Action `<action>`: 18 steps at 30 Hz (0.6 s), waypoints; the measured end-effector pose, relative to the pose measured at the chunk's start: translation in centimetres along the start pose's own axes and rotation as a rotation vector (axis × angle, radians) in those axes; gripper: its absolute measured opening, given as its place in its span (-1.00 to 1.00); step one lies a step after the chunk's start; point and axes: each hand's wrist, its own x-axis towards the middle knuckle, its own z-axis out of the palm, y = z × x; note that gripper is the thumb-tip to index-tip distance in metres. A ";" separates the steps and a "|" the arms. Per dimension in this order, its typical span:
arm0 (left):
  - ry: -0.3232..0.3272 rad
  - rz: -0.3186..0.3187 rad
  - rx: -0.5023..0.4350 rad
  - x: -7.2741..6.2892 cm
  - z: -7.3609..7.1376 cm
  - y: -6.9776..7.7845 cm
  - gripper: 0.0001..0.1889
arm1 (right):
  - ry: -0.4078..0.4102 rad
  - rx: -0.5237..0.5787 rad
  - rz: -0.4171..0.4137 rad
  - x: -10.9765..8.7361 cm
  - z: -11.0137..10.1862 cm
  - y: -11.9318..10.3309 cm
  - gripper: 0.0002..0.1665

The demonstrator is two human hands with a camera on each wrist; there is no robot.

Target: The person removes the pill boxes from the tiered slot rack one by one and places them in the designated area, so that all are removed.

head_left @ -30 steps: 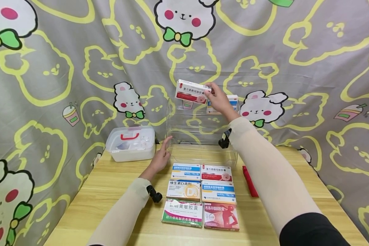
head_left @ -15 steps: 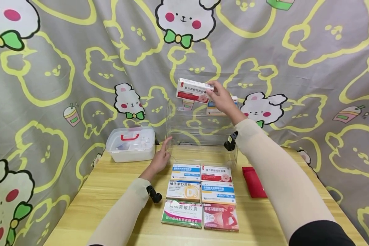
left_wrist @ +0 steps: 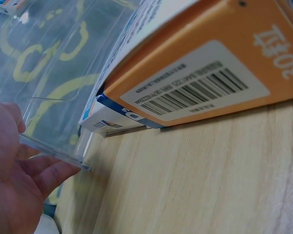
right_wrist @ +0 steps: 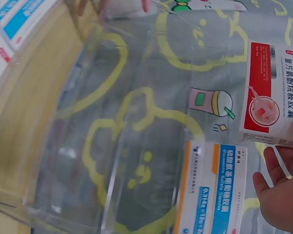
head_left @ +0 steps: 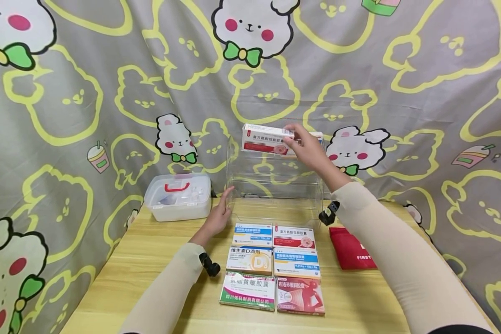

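Observation:
My right hand (head_left: pixel 309 147) pinches the end of a white and red medicine box (head_left: pixel 264 140), printed side facing me, at the top tier of a clear stepped display rack (head_left: pixel 275 215). In the right wrist view, a blue and white medicine box (right_wrist: pixel 212 190) stands on that tier, beside the held box. My left hand (head_left: pixel 218 217) grips the rack's left side edge; in the left wrist view thumb and fingers lie on either side of the clear panel (left_wrist: pixel 53 151). Several medicine boxes lie in two columns before the rack, including an orange and white vitamin D box (head_left: pixel 249 259).
A clear plastic case (head_left: pixel 179 197) with a red handle stands left of the rack. A red first-aid pouch (head_left: pixel 350 250) lies at the right, partly behind the right forearm. A patterned curtain (head_left: pixel 108 93) hangs behind the wooden table (head_left: pixel 121 273).
My right hand has lowered the white and red medicine box toward the top tier and shifted slightly right. More of the red pouch shows. My left hand stays on the rack's edge.

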 end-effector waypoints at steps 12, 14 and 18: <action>-0.008 0.015 0.012 0.0 -0.1 0.0 -0.19 | -0.041 -0.001 0.026 -5.2 1.6 1.7 -0.52; -0.010 0.012 0.013 0.0 -0.1 -0.1 -0.18 | -0.049 0.004 0.038 -6.1 2.0 1.9 -0.53; -0.010 0.004 0.005 0.0 0.0 -0.1 -0.14 | -0.059 0.026 0.036 -8.0 2.8 2.5 -0.55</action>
